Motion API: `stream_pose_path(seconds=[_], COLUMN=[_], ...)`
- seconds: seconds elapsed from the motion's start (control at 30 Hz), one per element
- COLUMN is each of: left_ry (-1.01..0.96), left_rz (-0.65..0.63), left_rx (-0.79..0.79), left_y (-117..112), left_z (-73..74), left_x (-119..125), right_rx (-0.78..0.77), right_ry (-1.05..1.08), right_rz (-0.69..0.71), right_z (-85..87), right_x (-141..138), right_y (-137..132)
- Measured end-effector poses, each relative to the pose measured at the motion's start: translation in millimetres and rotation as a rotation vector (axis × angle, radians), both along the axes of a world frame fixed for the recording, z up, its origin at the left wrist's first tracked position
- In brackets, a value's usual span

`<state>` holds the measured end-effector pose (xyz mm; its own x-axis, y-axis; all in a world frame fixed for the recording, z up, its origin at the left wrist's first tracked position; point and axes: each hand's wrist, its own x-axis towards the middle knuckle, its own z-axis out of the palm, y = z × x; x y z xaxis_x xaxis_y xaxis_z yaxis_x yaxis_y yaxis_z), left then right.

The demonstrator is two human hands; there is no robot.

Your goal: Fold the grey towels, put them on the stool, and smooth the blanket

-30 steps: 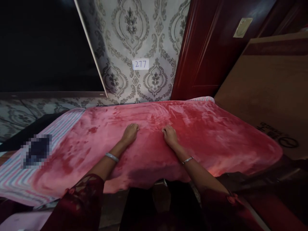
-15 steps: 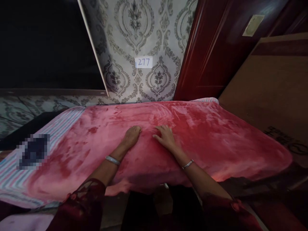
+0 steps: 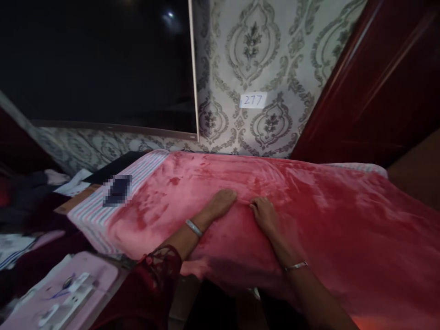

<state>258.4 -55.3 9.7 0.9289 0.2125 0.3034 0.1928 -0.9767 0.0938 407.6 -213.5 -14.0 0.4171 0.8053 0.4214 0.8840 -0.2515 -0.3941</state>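
A plush red-pink blanket (image 3: 326,220) covers a raised surface in front of me, over a striped pink and white cloth (image 3: 103,208). My left hand (image 3: 222,201) rests on the blanket with its fingers curled under, knuckles up. Right beside it lies my right hand (image 3: 266,214), palm down, fingers together and pressed into the pile. The two hands are a few centimetres apart near the blanket's middle. Each wrist carries a silver bangle, and dark red lace sleeves cover my forearms.
A patterned grey wall (image 3: 268,59) bears a small label reading 277 (image 3: 253,100). A large dark screen (image 3: 96,64) hangs at the left, a dark red door (image 3: 385,87) stands at the right. A pink tray with small items (image 3: 65,293) sits at the lower left.
The view has swung left and tilted, so the blanket now sits to the right. My right hand's fingers have drawn together and my hands stay close on the blanket.
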Motion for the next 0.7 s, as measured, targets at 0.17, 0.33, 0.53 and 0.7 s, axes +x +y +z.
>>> stream_pose_path(seconds=[0.17,0.33,0.53,0.7], left_ry=[-0.006,0.056,0.093,0.039], left_rz=[-0.022,0.004,0.402,0.774], left_rx=[0.013,0.047,-0.014,-0.017], left_y=[2,28,79,124], left_z=[1.8,13.7,30.0,43.1], left_x=[-19,-73,-158,-216], right_rx=[0.02,0.044,0.087,0.111], right_ry=[-0.027,-0.046,-0.036,-0.032], right_rz=[0.039,0.03,0.046,0.062], right_z=[-7.6,-14.9,-25.0,-25.8], right_x=[6,10,14,15], right_y=[0,-1,2,3])
